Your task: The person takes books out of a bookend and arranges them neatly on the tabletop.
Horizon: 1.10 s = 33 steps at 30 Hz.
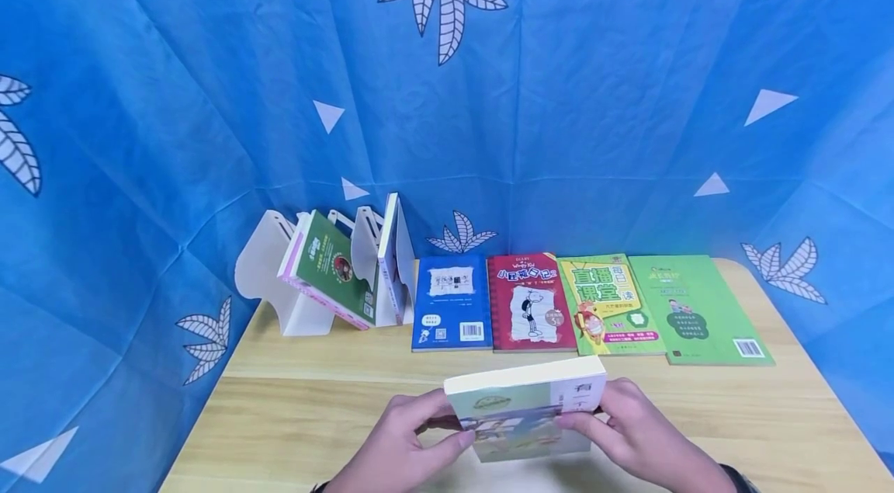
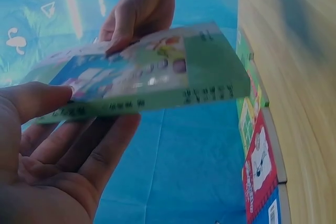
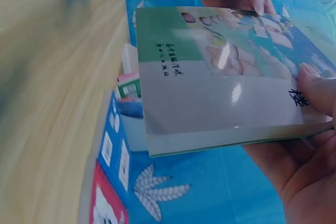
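A closed paperback book [image 1: 524, 415] with a pale green and white illustrated cover is held up over the front of the table. My left hand [image 1: 412, 439] pinches its left side, thumb on the cover and fingers underneath. At the other side my right hand [image 1: 639, 431] grips it the same way, its thumb [image 3: 317, 90] on the white part of the cover. The green spine [image 2: 152, 104] faces the left palm in the left wrist view. In the head view the white page edges point up and away from me.
Behind the held book lie a blue book [image 1: 452, 303], a red book [image 1: 532, 303], a yellow-green book [image 1: 611, 307] and a green book [image 1: 701, 310] in a row. To their left, a white bookrack [image 1: 265, 264] holds a leaning green book [image 1: 331, 268] and an upright book [image 1: 391, 260].
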Each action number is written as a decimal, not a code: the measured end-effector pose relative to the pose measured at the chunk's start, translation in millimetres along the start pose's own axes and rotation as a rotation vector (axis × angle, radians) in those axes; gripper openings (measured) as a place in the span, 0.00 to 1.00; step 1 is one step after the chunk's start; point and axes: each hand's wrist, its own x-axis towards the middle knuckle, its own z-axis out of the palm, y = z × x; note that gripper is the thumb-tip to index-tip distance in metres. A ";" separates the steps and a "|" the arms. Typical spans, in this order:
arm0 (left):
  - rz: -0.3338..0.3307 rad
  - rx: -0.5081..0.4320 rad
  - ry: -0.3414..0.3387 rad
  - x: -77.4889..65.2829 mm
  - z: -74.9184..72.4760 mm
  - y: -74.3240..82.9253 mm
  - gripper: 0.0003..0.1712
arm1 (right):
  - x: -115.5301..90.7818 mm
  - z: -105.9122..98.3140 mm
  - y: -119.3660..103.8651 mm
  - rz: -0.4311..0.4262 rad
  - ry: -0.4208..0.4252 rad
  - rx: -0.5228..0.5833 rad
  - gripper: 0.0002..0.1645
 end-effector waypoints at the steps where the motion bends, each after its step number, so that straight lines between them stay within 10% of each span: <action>1: 0.031 0.010 0.010 -0.1 -1.1 -0.5 0.22 | -0.6 -2.2 0.3 -0.006 0.013 -0.007 0.25; 8: 0.031 0.024 0.094 -2.2 -12.6 -5.2 0.19 | -8.3 -21.1 3.2 0.080 0.085 -0.019 0.25; 25: 0.142 0.168 0.530 -3.0 -53.6 -33.9 0.17 | -48.6 -84.9 23.7 0.415 0.150 -0.162 0.22; 33: 0.030 0.133 0.659 0.8 -72.3 -45.8 0.25 | -68.1 -121.2 42.1 0.525 0.193 -0.241 0.18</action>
